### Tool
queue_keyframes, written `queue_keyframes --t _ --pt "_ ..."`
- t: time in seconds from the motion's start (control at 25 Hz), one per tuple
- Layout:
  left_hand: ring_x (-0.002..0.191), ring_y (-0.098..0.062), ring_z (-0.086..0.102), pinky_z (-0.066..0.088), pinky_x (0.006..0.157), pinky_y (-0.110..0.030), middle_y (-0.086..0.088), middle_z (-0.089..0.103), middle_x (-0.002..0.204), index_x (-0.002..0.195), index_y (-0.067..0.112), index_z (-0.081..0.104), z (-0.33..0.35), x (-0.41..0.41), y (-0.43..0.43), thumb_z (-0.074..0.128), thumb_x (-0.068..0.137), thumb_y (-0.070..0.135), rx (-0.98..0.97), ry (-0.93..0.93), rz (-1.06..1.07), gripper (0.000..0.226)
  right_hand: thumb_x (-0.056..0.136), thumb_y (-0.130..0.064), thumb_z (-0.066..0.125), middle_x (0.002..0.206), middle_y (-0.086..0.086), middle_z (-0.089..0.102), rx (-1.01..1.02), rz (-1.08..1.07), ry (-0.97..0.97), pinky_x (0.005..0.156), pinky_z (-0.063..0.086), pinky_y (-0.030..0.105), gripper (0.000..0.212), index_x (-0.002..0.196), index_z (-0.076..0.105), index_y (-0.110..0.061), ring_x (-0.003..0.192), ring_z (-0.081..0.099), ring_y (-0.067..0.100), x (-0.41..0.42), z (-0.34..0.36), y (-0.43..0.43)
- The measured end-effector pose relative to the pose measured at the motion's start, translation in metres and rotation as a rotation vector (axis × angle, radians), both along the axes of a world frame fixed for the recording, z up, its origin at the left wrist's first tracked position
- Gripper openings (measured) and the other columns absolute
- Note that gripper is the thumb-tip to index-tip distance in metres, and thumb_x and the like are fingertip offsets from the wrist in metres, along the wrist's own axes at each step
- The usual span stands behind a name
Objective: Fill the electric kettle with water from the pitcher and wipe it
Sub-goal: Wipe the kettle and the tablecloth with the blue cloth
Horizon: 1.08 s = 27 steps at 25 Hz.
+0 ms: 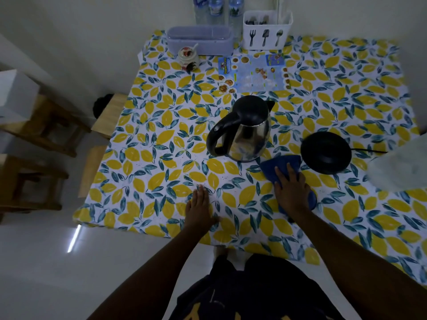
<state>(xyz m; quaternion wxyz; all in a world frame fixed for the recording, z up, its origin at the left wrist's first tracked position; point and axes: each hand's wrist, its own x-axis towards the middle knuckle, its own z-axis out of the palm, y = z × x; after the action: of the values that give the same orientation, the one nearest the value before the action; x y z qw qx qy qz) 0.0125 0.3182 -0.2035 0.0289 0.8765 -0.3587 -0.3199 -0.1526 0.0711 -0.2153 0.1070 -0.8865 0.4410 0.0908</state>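
A steel electric kettle with a black lid and handle stands upright in the middle of the lemon-print table, lid closed. Its round black base lies separately to the right, cord trailing off right. A blue cloth lies flat between kettle and base. My right hand rests flat on the cloth, fingers spread. My left hand lies flat on the tablecloth near the front edge, holding nothing. A pale, blurred object at the right edge may be the pitcher; I cannot tell.
At the back stand several water bottles, a lilac lidded box, a white cutlery holder, a small jar and a blue menu leaflet. Wooden stools sit left of the table.
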Motion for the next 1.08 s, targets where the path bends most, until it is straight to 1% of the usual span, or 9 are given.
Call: queue_keyframes --t 0.16,0.4,0.48,0.56,0.68,0.8,0.96,1.04,1.08 --pt "0.147 -0.029 -0.015 0.007 0.12 -0.048 -0.011 -0.021 0.159 0.149 0.009 -0.014 0.002 -0.001 -0.002 0.059 0.081 0.06 0.005 -0.003 0.003 0.112 0.098 -0.041 0.034 0.161 0.005 0.011 0.027 -0.077 0.014 0.102 0.032 0.058 0.053 0.148 0.022 -0.033 0.137 0.02 0.042 0.01 0.004 0.0" --pt "0.147 -0.03 -0.014 0.008 0.12 -0.048 -0.012 -0.019 0.159 0.149 0.008 -0.012 0.007 -0.002 -0.004 0.062 0.081 0.056 0.018 -0.001 0.007 0.111 0.093 -0.046 0.046 0.159 0.005 0.019 0.062 0.072 0.025 0.098 0.037 0.059 0.055 0.145 0.031 -0.034 0.134 0.028 0.044 -0.016 0.007 0.056" --pt "0.147 -0.031 -0.012 0.009 0.12 -0.049 -0.011 -0.016 0.16 0.15 0.008 -0.008 0.01 -0.005 -0.007 0.059 0.084 0.054 0.005 -0.009 -0.022 0.105 0.087 -0.043 0.057 0.154 0.006 0.032 0.04 0.125 0.004 0.09 0.044 0.058 0.056 0.14 0.042 -0.034 0.125 0.04 0.045 -0.033 0.005 0.072" --pt "0.148 -0.029 -0.01 0.009 0.12 -0.049 -0.006 -0.013 0.161 0.151 0.012 -0.003 0.012 -0.014 -0.013 0.053 0.089 0.053 -0.046 -0.019 -0.097 0.093 0.082 -0.033 0.067 0.144 0.011 0.047 0.041 0.154 -0.033 0.079 0.051 0.054 0.05 0.13 0.056 -0.029 0.11 0.052 0.046 -0.046 0.003 0.076" --pt "0.148 -0.026 -0.011 0.006 0.12 -0.048 -0.002 -0.01 0.162 0.152 0.017 0.005 0.012 -0.039 -0.027 0.048 0.094 0.047 -0.097 -0.016 -0.212 0.078 0.079 -0.023 0.071 0.135 0.013 0.056 0.028 0.128 -0.069 0.075 0.054 0.052 0.042 0.12 0.065 -0.024 0.099 0.057 0.046 -0.059 0.005 0.065" --pt "0.148 -0.024 -0.013 0.005 0.121 -0.047 0.0 -0.011 0.162 0.152 0.019 0.005 0.012 -0.061 -0.048 0.043 0.097 0.045 -0.123 0.024 -0.305 0.072 0.077 -0.018 0.074 0.132 0.015 0.058 -0.054 -0.027 -0.141 0.069 0.053 0.046 0.04 0.116 0.068 -0.02 0.089 0.056 0.042 -0.087 0.019 0.047" --pt "0.148 -0.023 -0.015 0.003 0.12 -0.047 0.002 -0.013 0.161 0.152 0.019 0.0 0.013 -0.086 -0.084 0.046 0.098 0.041 -0.122 0.062 -0.396 0.075 0.084 -0.022 0.06 0.136 0.017 0.053 -0.14 -0.247 -0.245 0.076 0.051 0.05 0.038 0.121 0.064 -0.017 0.094 0.054 0.045 -0.142 0.036 0.012" --pt "0.148 -0.022 -0.016 0.003 0.121 -0.046 0.005 -0.015 0.161 0.152 0.021 0.0 0.012 -0.096 -0.1 0.045 0.097 0.042 -0.149 0.067 -0.418 0.074 0.085 -0.039 0.042 0.142 0.017 0.048 -0.112 -0.287 -0.19 0.083 0.05 0.052 0.051 0.128 0.058 -0.018 0.101 0.054 0.047 -0.162 0.03 0.003" --pt "0.147 -0.02 -0.016 0.002 0.121 -0.046 0.005 -0.015 0.161 0.152 0.021 0.0 0.012 -0.101 -0.107 0.045 0.097 0.043 -0.162 0.069 -0.427 0.074 0.084 -0.049 0.036 0.147 0.016 0.042 -0.089 -0.292 -0.129 0.088 0.047 0.055 0.06 0.134 0.052 -0.019 0.11 0.051 0.048 -0.168 0.024 0.002"
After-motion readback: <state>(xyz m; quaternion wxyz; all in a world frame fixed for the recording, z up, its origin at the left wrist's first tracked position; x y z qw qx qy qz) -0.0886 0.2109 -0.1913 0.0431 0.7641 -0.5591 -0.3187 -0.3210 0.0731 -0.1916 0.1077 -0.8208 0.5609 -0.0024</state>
